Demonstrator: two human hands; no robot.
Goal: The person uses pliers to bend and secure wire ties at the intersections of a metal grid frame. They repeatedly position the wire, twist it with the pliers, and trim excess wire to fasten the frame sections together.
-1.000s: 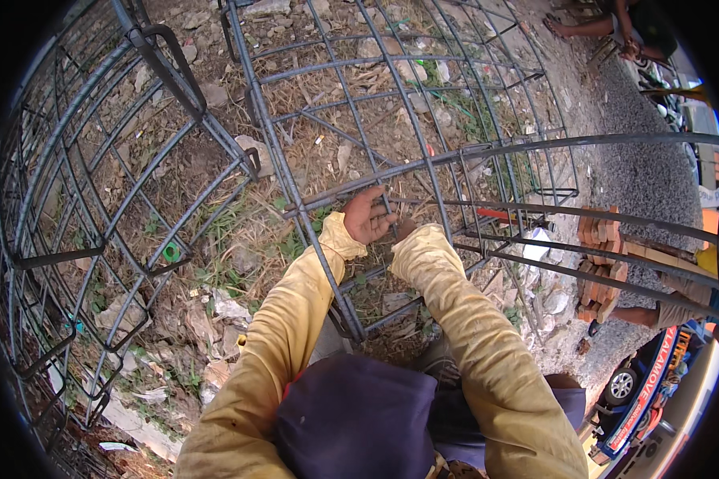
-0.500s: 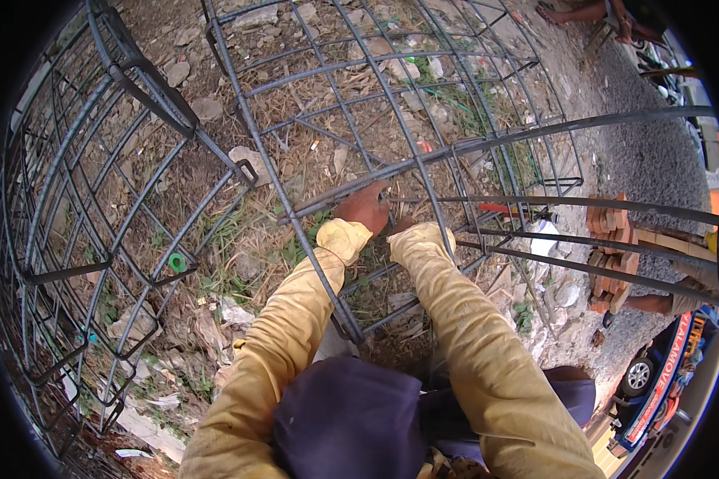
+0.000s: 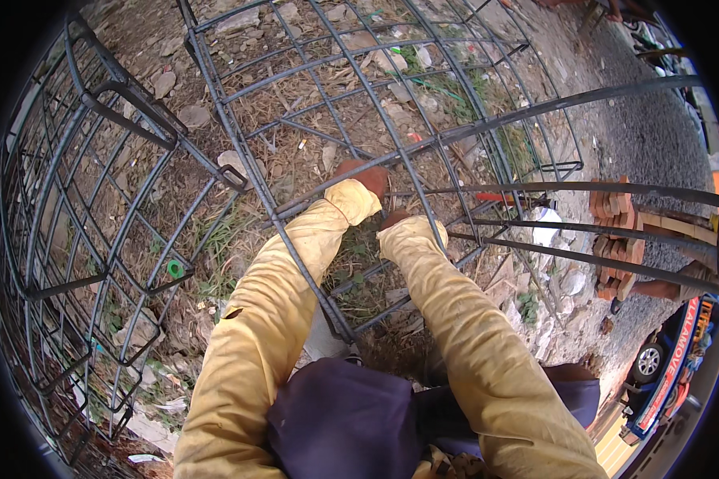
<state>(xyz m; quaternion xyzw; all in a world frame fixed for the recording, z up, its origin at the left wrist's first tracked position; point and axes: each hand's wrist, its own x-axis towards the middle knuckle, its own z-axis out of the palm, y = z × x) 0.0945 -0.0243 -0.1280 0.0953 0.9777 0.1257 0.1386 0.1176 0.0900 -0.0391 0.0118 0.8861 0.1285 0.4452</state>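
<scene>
Littered dirt ground (image 3: pixel 299 164) lies beneath me, with another rod cage (image 3: pixel 128 121) at the left of the frame. My steel cage (image 3: pixel 437 142) spans the centre and top; its rods already cross into a grid, so I judge the framework mostly formed, but whether the crossing by my hands is fastened, or what else is left, I cannot tell. Its long bar (image 3: pixel 483 125) passes across my left hand (image 3: pixel 365 176) at mid-frame, my right hand (image 3: pixel 395 219) sits just below and right, and with the fingers hidden I cannot tell if they are apart, together or clamped on a rod.
</scene>
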